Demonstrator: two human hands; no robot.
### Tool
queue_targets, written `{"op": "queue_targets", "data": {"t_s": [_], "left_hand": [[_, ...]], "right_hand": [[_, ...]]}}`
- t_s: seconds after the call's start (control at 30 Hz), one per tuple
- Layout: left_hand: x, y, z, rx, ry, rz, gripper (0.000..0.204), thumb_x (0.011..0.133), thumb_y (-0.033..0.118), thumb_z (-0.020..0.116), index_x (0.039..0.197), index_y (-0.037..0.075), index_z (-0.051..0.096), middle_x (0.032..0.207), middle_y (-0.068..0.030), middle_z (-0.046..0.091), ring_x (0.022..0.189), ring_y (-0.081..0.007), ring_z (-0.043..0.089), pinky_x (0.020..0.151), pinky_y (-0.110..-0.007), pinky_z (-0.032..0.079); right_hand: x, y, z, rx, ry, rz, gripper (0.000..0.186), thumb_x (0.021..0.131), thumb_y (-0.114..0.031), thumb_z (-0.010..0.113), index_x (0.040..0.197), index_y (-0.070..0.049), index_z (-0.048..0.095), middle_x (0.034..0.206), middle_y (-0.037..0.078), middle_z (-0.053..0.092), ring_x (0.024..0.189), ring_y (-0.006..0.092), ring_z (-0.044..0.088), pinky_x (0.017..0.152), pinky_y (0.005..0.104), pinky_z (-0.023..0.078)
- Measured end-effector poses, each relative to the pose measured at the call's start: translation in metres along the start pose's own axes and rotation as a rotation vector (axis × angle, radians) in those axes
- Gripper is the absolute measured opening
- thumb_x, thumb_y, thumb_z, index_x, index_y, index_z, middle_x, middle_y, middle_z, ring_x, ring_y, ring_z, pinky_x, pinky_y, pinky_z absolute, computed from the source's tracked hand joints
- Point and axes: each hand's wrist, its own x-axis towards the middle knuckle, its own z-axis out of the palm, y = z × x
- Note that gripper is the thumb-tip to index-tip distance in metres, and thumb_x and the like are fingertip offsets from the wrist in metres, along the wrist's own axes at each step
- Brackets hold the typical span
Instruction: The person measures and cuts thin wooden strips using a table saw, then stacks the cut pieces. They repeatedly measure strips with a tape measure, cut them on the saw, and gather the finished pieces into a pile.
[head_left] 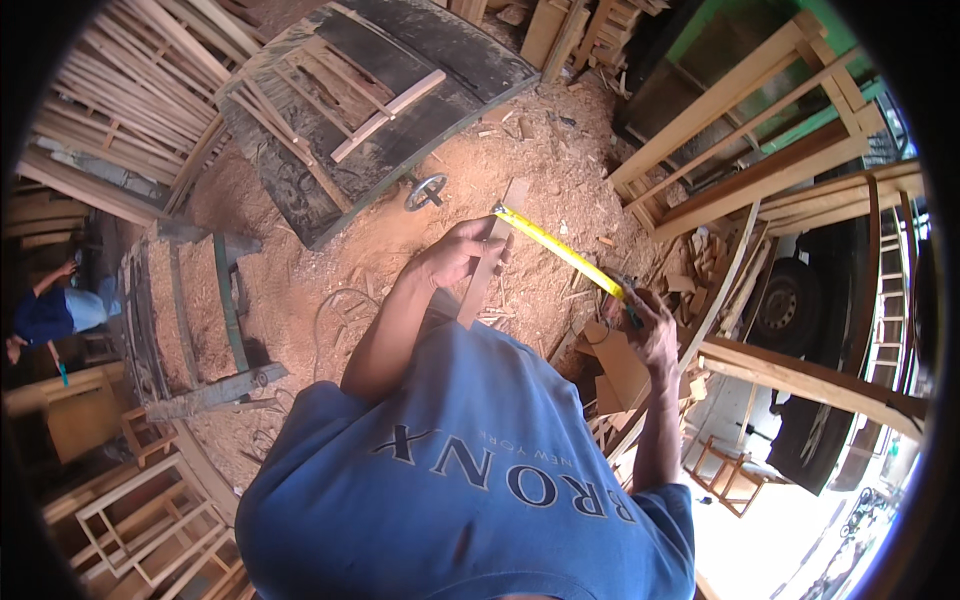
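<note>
My left hand [463, 252] is closed around a flat wooden board [483, 280], held upright in front of my chest. A yellow tape measure [560, 252] stretches from the board, its end hook by the fingers of that hand. My right hand [655, 330] grips the tape's case, which is mostly hidden behind the fingers; a bit of green shows there. The blade runs taut and slanting down to the right between both hands.
A dark machine table [420, 50] with wooden strips and a handwheel [426, 192] stands ahead over sawdust-covered ground. Lumber [130, 90] is stacked at far left, where another person [65, 310] is. Wooden frames [750, 120] lean at right; a sawhorse-like bench [200, 330] stands left.
</note>
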Motion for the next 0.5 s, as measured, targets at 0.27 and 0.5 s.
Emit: {"op": "queue_targets", "data": {"t_s": [0.27, 0.5], "left_hand": [[-0.007, 0.004, 0.007, -0.172, -0.044, 0.026, 0.027, 0.101, 0.025, 0.055, 0.118, 0.004, 0.052, 0.094, -0.0084, 0.061, 0.075, -0.0149, 0.060, 0.062, -0.029, 0.048], [-0.002, -0.005, 0.009, -0.137, 0.093, 0.086, 0.029, 0.101, 0.031, 0.054, 0.116, 0.007, 0.052, 0.087, -0.0107, 0.060, 0.068, -0.0163, 0.058, 0.056, -0.029, 0.046]], "right_hand": [[0.014, 0.001, -0.032, -0.084, -0.051, -0.043, 0.051, 0.078, -0.001, 0.066, 0.127, -0.016, 0.065, 0.103, 0.009, 0.067, 0.089, 0.0302, 0.066, 0.078, 0.0400, 0.055], [0.013, -0.003, -0.031, -0.068, -0.033, -0.044, 0.054, 0.077, 0.000, 0.066, 0.128, -0.017, 0.065, 0.102, 0.010, 0.067, 0.088, 0.0307, 0.065, 0.077, 0.0401, 0.054]]}}
